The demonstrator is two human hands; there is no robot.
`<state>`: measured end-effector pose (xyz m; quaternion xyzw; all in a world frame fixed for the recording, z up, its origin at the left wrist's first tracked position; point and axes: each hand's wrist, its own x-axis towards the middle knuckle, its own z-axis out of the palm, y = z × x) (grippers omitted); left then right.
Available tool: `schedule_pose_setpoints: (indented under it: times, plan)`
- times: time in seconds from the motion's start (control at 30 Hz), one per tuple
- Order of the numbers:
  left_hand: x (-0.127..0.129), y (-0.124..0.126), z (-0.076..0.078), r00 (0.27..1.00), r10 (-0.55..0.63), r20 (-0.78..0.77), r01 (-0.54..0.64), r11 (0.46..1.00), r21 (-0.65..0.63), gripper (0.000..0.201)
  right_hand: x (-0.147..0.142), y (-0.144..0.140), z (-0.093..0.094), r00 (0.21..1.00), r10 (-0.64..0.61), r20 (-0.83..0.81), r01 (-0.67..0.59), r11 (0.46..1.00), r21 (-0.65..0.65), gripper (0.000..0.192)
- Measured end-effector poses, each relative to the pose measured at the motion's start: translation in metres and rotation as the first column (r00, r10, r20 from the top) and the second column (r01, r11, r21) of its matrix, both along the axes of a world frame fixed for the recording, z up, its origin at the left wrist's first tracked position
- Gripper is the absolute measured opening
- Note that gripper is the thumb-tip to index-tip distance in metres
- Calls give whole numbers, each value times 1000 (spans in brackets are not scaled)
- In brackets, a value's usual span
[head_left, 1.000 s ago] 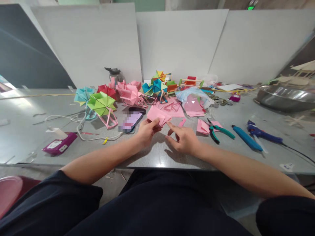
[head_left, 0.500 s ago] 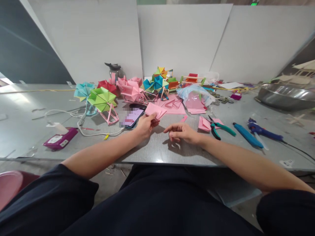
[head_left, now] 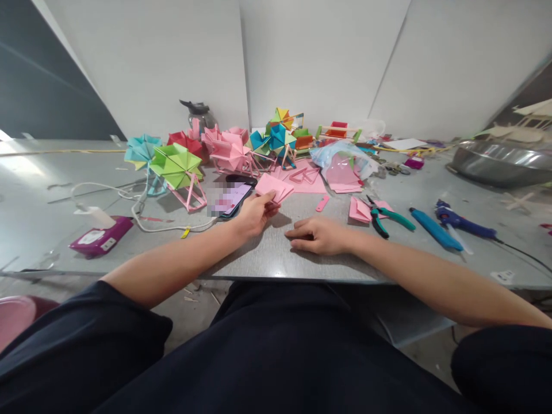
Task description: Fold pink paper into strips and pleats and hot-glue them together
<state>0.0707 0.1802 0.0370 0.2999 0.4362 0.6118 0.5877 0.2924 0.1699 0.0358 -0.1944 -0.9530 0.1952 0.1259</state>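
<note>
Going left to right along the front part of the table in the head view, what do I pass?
Purple box → phone → left hand, holding folded pink paper → right hand, flat on the table → green-handled pliers → blue tool → glue gun.

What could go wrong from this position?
The left hand pinches the folded pink paper only at one edge, so the folds might spring open or slip. The phone and its white cable lie just beside that hand; a sweep might drag them.
</note>
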Motion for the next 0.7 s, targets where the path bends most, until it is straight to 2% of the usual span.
schedule_pose_setpoints:
  times: [0.07,0.17,0.27,0.37,0.43,0.5,0.6,0.7]
  plan:
    - [0,0,0,1000,-4,2,4,1000,-7,24,-3,-5,0,997,75,-23,-77,994,-81,34]
    - [0,0,1,1000,-11,9,11,1000,-7,24,-5,-8,-2,997,74,-37,-77,993,-86,32]
    - [1,-2,2,1000,-9,13,9,1000,-16,24,-2,-3,-4,999,-32,-42,33,999,21,27]
    - [1,-3,3,1000,-6,13,6,1000,-26,26,5,8,-6,982,-183,-36,186,978,96,21]
    - [1,-3,3,1000,-5,16,5,1000,-20,25,9,15,-7,966,-254,-47,254,967,-7,15]
    - [1,-3,4,1000,1,24,-1,1000,-19,23,12,21,-8,952,-294,-92,268,938,-217,11]
    - [0,-2,4,999,18,33,-17,999,-30,23,11,25,-8,924,-330,-194,197,844,-499,20]
    - [0,-2,4,999,18,32,-17,999,-36,25,8,26,-9,914,-340,-219,146,782,-606,32]
